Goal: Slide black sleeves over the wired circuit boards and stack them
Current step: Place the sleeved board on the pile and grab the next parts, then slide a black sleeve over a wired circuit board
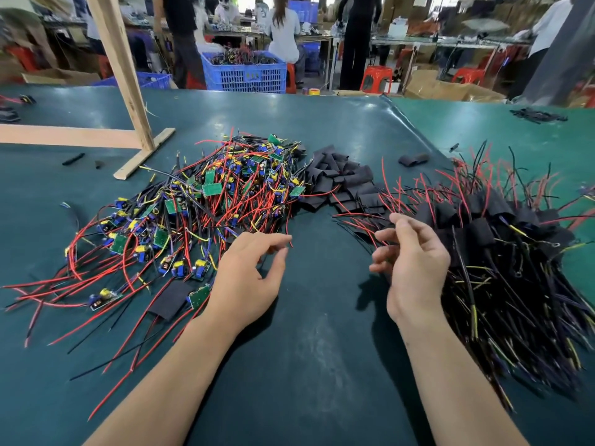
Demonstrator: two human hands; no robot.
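Note:
A big heap of bare circuit boards (206, 201) with red, black and yellow wires covers the left half of the green mat (315, 349). Flat black sleeves (341, 181) lie in a pile behind the middle. On the right lies a stack of sleeved boards (502, 252) with wires fanning out. My left hand (248, 278) hovers at the near edge of the bare-board heap, fingers loosely curled, thumb and forefinger close to red wire tips, holding nothing that I can see. My right hand (415, 262) is raised beside the sleeved stack, fingers relaxed and blurred, empty. One lone sleeve (170, 299) lies near my left wrist.
A wooden frame (128, 101) stands on the mat at the back left. Loose sleeves (413, 159) and black offcuts (537, 115) lie at the back right. Beyond the table are a blue crate (244, 75), red stools and several people at other benches.

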